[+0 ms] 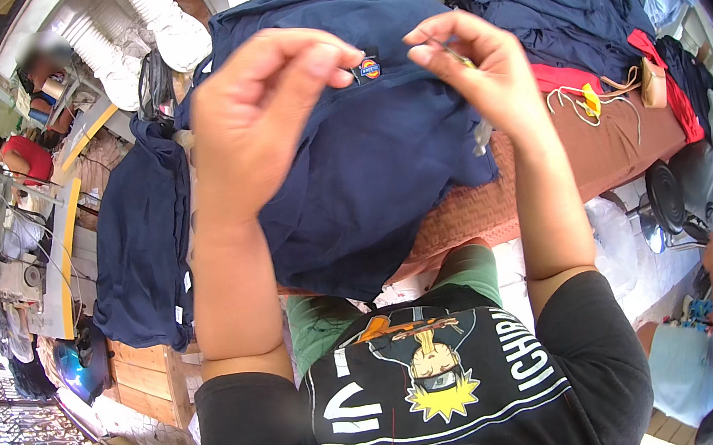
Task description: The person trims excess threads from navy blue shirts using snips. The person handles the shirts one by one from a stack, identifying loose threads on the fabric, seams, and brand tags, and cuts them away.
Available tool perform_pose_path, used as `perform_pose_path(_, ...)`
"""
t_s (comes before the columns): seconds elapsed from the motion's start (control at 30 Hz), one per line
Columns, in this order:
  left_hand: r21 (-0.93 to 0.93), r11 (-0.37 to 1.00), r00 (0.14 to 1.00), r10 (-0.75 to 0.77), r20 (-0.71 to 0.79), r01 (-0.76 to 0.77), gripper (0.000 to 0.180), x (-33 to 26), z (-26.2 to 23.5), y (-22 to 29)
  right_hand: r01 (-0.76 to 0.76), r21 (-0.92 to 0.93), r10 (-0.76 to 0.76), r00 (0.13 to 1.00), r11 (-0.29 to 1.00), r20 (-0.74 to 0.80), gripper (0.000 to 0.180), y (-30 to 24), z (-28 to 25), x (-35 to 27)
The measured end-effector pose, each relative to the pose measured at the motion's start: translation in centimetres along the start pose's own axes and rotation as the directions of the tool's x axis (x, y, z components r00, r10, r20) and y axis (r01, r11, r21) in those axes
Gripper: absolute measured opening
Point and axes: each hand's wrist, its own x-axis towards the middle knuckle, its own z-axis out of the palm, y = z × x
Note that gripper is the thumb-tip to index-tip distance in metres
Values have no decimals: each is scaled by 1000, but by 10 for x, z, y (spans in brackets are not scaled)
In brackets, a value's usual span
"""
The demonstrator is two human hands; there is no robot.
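Note:
A navy blue garment is spread over the table in front of me, with a small dark label with a coloured patch near its top. My left hand is raised over the garment's left part. Its thumb and forefinger are pinched just left of the label; whatever they hold is too fine to make out. Right of the label, my right hand is also pinched, fingertips facing the left hand's. Something small and metallic shows between its fingers, and a greyish piece shows below the palm; its kind is mostly hidden.
The table has a brown cover. More navy garments are heaped at the far right, and another hangs at the left. A yellow piece with white cords lies on the right. People sit at the far left and lower right.

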Motion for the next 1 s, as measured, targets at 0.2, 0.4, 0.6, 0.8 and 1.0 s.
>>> perform_pose_path(0.2,556,829,996,-20,-90,67,34,-12,38,-49,-119,-95,118,993,988,-19,13,24,26,-8)
perform_pose_path(0.4,614,789,997,25,-75,27,36,-20,44,-70,-5,-178,3,1000,984,-12,14,41,25,-12)
perform_pose_path(0.6,754,650,977,204,-59,-91,17,-17,44,-85,-94,-152,91,995,984,-31,14,43,29,-8)
perform_pose_path(0.8,811,568,972,235,5,-141,9,-8,39,-71,-88,-156,88,996,984,-11,14,48,26,-9)
perform_pose_path(1.0,672,732,993,-48,-110,110,15,-8,38,-60,-59,-157,66,997,986,37,16,44,21,-11)
